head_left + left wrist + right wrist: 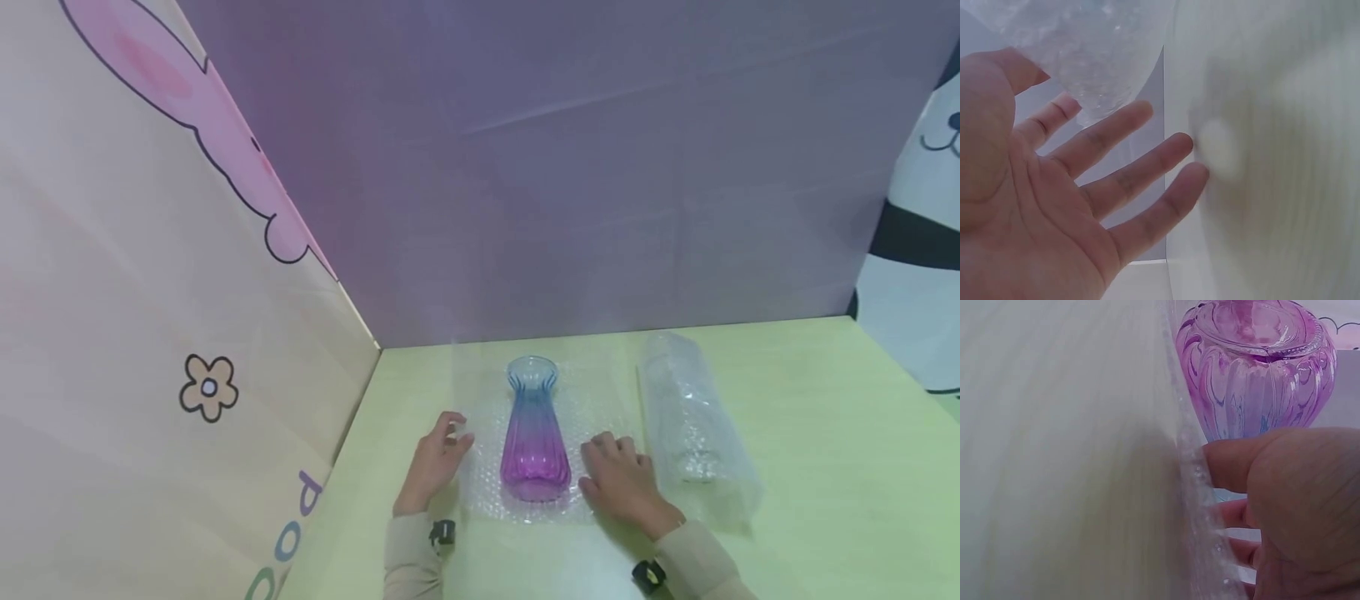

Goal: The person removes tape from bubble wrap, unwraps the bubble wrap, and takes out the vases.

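A ribbed glass vase [534, 437], blue at the neck and purple at the base, lies on a sheet of bubble wrap [483, 492]. To its left is my left hand [435, 462], at the sheet's left edge. The left wrist view shows that hand's fingers [1125, 178] spread and slightly bent, with the bubble wrap [1094, 56] beyond the thumb. My right hand [621, 483] rests on the sheet's right side, close to the vase. In the right wrist view its thumb [1232, 464] touches the bubble wrap, below the vase's purple base [1260, 337].
A second bubble-wrapped bundle [686, 425] lies to the right of my right hand; its contents are unclear. The pale yellow table [817, 450] meets a grey-purple backdrop [585, 183] behind and a printed cloth wall [150, 333] on the left.
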Demonstrator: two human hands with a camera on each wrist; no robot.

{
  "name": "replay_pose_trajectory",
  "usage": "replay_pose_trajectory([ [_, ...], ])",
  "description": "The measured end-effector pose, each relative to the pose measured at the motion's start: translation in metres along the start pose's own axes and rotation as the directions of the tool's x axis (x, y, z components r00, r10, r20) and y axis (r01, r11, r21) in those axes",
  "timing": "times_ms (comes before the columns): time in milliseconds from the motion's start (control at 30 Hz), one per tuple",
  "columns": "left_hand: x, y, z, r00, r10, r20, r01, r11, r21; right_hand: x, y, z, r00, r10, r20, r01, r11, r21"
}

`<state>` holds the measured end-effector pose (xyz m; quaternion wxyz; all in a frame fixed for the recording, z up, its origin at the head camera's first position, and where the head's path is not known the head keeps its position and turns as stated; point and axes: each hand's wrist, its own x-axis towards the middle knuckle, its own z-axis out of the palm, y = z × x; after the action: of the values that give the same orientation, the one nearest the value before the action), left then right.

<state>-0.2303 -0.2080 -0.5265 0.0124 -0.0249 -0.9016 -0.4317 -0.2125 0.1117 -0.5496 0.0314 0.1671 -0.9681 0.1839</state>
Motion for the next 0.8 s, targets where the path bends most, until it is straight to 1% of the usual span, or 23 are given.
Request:
replay_pose_trajectory([
  [167,-0.001,-0.003,-0.001,1.000,-0.030,0.001,0.030,0.999,0.020,0.000,0.000,0.000,1.000,0.001,0.008,-0.001,1.000,0.007],
  [433,-0.002,-0.009,-0.003,0.998,-0.039,-0.042,0.041,0.997,0.060,0.000,0.001,0.000,1.000,0.002,0.016,-0.002,1.000,0.000],
  [600,-0.001,-0.011,-0.005,0.997,-0.069,-0.046,0.072,0.994,0.084,0.001,0.001,0.000,1.000,0.000,0.009,0.000,1.000,-0.001],
  [800,-0.003,-0.015,-0.008,0.997,-0.060,-0.040,0.064,0.991,0.114,0.001,0.001,0.000,1.000,-0.002,0.002,0.002,1.000,0.003],
])
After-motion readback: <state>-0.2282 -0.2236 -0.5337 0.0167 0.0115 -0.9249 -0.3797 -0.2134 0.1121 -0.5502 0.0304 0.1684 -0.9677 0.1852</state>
